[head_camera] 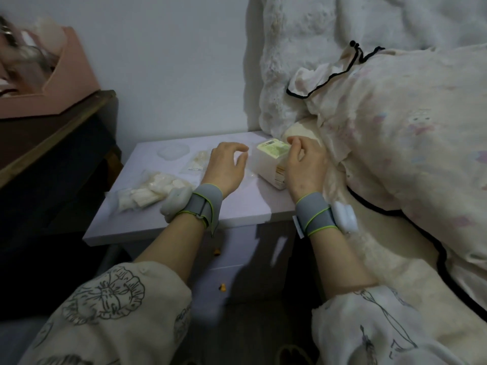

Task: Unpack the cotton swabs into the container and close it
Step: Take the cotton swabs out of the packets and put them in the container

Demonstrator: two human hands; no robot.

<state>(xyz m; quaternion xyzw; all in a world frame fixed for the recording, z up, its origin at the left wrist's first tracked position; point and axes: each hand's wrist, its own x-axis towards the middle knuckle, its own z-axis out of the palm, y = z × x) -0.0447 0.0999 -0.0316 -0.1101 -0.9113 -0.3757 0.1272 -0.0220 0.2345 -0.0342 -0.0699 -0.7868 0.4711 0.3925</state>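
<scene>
Right hand [303,167] grip: thumb and fingers pinched together at the top right edge of the container [271,162], near the bench's [237,206] far right corner. Left hand [226,167] grip apart, fingers loosely curled, holding nothing, just left of the container. Swab packs [150,191] lie at the bench's left edge; a smaller pack [196,162] and clear lid [174,151] sit further back. Bedding [395,127] crowds the right edge; the front strip is bare.

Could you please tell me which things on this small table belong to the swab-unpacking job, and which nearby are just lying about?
Job:
- swab box, under the right hand
- swab packets
- clear lid
- left hand

Lying about:
- pink organiser
- bedding
</scene>
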